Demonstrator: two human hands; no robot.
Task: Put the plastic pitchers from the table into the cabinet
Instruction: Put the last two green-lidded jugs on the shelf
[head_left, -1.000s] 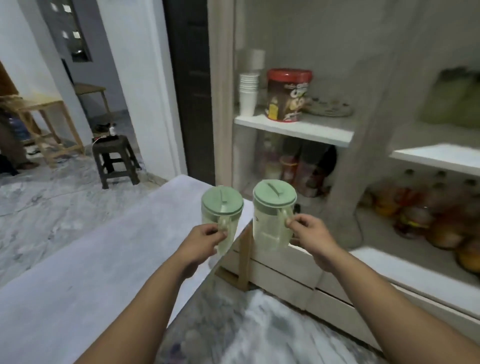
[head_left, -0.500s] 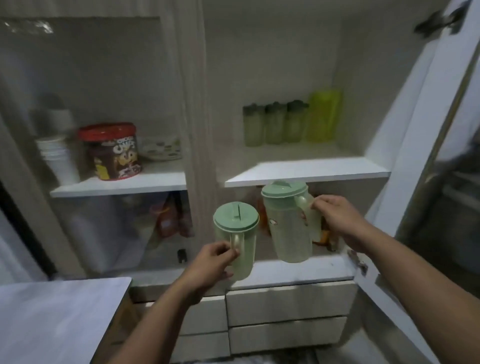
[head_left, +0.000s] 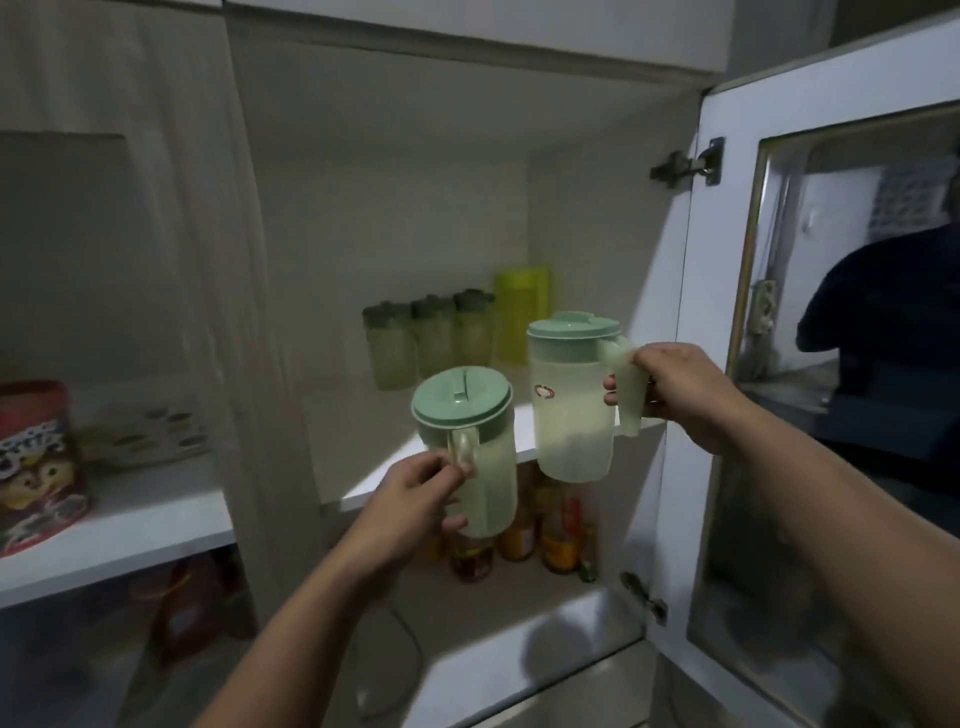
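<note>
Head view, open cabinet. I see the left hand (head_left: 415, 499) with its grip curled round the handle of a pale green translucent plastic pitcher with a round green lid (head_left: 470, 447); this left pitcher hangs in the air in front of the edge of the white middle shelf (head_left: 374, 483), its base below shelf level. The right hand (head_left: 675, 389) has its grip wrapped round the handle of a second pale green translucent plastic pitcher with a green lid (head_left: 571, 395), held higher and to the right, its body overlapping the shelf's front edge; I cannot tell whether it touches the shelf. The two pitchers are near each other but apart.

At the far back of the same shelf stand three small greenish lidded tumblers (head_left: 431, 338) in a row, with a bright yellow-green plastic container (head_left: 519, 312) just beside them on the right. Below the shelf stand several orange and red bottles (head_left: 545, 530). In the left compartment, behind a panel, a red-lidded printed tin (head_left: 36, 467) sits on a white shelf beside a patterned plate (head_left: 145, 431). The glazed white cabinet door (head_left: 810, 364) stands open at right.
</note>
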